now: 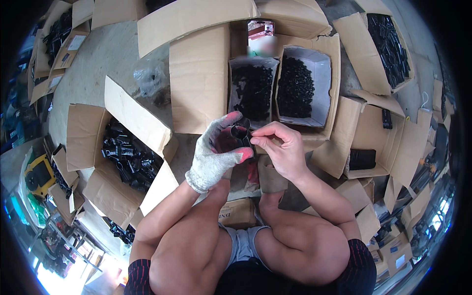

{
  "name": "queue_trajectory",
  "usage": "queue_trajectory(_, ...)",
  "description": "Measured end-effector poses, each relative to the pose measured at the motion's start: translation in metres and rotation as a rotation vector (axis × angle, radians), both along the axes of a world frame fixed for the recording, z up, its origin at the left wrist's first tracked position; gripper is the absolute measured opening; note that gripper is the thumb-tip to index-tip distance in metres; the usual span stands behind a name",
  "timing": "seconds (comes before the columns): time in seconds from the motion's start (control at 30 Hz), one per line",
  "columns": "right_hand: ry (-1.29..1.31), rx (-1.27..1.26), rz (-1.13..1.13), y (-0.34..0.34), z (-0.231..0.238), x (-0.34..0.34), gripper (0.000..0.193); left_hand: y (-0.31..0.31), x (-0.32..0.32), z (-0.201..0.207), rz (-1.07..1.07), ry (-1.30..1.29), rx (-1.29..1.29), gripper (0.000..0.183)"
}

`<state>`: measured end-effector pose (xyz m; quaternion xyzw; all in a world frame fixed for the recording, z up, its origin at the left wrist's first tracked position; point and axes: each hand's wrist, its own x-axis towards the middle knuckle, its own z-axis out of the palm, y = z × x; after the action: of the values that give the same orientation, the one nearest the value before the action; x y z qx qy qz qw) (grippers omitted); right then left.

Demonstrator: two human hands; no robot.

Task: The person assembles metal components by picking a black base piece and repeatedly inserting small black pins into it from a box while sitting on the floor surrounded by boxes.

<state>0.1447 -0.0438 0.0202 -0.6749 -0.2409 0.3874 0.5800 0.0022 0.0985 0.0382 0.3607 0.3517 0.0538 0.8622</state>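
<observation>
My left hand point(207, 156), in a whitish knit glove with red fingertips, is wrapped round a black plastic part with a round opening point(240, 132). My bare right hand point(285, 150) has thumb and forefinger pinched together at the part's right side. Whatever lies between those fingertips is too small to make out. Just beyond my hands, a grey-lined tray point(269, 61) holds many small black pieces. To its right, a second tray point(322, 73) contains a heap of small black pieces.
Both trays sit in a cardboard box point(199, 83), with a phone point(260, 37) propped behind them. An open box of black plastic parts point(132, 155) stands at left. Another box point(378, 147) is at right, with a fuller one point(388, 49) beyond. A plastic bag point(150, 76) lies on the floor.
</observation>
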Motion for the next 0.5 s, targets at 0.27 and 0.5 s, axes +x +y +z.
queue_trajectory(0.27, 0.191, 0.012, -0.098, -0.012, -0.004, -0.018, 0.024, -0.012, 0.005, -0.007, -0.046, 0.096, 0.445, 0.074)
queue_trajectory(0.5, 0.459, -0.133, -0.088, -0.007, -0.003, -0.004, 0.026, -0.013, 0.02, 0.013, -0.252, 0.114, 0.815, 0.072)
